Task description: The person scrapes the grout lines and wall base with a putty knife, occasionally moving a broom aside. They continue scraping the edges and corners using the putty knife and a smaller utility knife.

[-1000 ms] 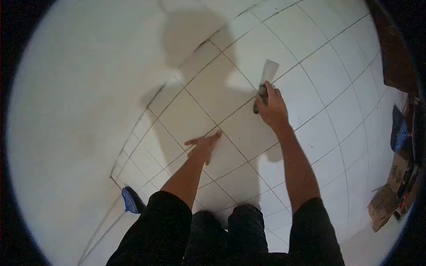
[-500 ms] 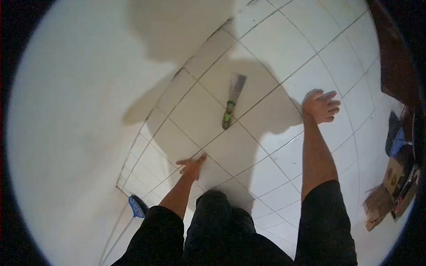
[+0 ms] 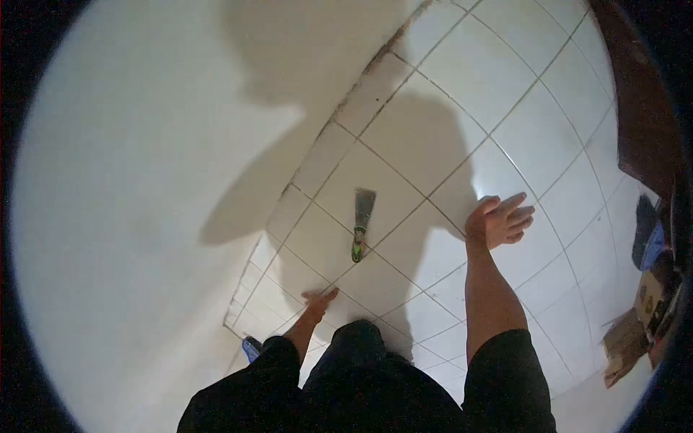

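Observation:
A putty knife [image 3: 364,220] lies flat on the white tiled floor [image 3: 527,115], its metal blade pointing away from me and its black-and-green handle toward me. My left hand [image 3: 317,298] is low over the tiles, just nearer to me than the handle end, with thumb and fingers apart and nothing in it. Farther right, my right hand [image 3: 499,220] is held out over the floor, fingers spread and empty. Neither hand touches the putty knife. My shadow falls across the tiles around it.
A plain pale wall [image 3: 144,180] rises along the left, with a dark, rough joint where it meets the tiles. A blue brush head [image 3: 251,349] sits near my left arm. At the right are a dark brown panel [image 3: 646,108], a blue-and-black brush [image 3: 650,238] and brown cardboard [image 3: 625,346].
The view has shifted forward, so the putty knife appears lower and nearer to me. My right hand appears lower and farther left, with its fingers more spread. Both hands stay empty.

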The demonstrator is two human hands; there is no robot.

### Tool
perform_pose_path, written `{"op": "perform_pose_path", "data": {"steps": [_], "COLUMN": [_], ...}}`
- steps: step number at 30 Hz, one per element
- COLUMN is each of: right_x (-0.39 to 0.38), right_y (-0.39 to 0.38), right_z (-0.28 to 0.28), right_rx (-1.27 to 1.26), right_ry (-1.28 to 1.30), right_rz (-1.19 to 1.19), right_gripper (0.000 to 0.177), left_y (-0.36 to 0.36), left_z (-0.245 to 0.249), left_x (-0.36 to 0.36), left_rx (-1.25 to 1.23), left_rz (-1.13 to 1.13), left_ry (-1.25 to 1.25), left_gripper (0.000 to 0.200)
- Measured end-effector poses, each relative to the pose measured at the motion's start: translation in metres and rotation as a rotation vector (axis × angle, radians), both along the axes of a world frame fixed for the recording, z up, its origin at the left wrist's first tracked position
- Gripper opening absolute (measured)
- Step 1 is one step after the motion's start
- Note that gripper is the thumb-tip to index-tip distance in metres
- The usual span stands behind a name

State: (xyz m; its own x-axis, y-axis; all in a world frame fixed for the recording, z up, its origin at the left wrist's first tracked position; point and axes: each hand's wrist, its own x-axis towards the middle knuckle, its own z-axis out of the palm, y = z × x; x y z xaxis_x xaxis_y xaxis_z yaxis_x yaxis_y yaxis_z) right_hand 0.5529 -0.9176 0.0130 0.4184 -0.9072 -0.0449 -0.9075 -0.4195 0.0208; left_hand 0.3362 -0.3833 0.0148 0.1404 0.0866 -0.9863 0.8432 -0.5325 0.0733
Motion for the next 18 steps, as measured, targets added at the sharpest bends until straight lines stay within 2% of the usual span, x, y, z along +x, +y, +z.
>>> {"op": "perform_pose_path", "data": {"steps": [2, 3, 5, 7, 9, 13, 15, 16, 18], "right_x": [0.0, 0.001, 0.0, 0.001, -0.001, 0.003, 0.002, 0.001, -0.002], "right_y": [-0.001, -0.001, 0.0, 0.0, 0.0, 0.0, 0.0, 0.0, 0.0], "right_z": [0.0, 0.001, 0.003, 0.003, -0.001, 0.003, 0.002, 0.002, 0.0], "right_rx": [0.023, 0.018, 0.02, 0.028, 0.009, 0.038, 0.044, 0.05, 0.043], "right_ry": [0.032, 0.034, 0.042, 0.059, 0.045, 0.072, 0.064, 0.046, 0.033], "right_rz": [-0.016, -0.01, -0.006, -0.01, 0.008, -0.03, -0.029, -0.029, -0.012], "right_gripper": [0.067, 0.067, 0.068, 0.068, 0.068, 0.068, 0.067, 0.067, 0.067], "left_y": [-0.073, -0.113, -0.18, -0.212, -0.24, -0.253, -0.255, -0.251, -0.24], "left_z": [0.039, 0.074, 0.109, 0.1, 0.085, 0.07, 0.085, 0.083, 0.079], "left_x": [0.057, 0.109, 0.179, 0.21, 0.231, 0.251, 0.264, 0.267, 0.276], "left_rx": [0.612, 0.356, 0.041, 0.002, 0.07, 0.137, 0.062, 0.064, 0.172], "left_rz": [-0.573, -0.371, -0.179, -0.657, -0.801, -0.816, -0.474, -0.471, -0.714], "left_ry": [-0.591, -0.817, -0.706, -0.971, -1.107, -1.056, -0.796, -0.793, -1.041], "left_gripper": [0.089, 0.079, 0.074, 0.075, 0.075, 0.073, 0.069, 0.069, 0.072]}}
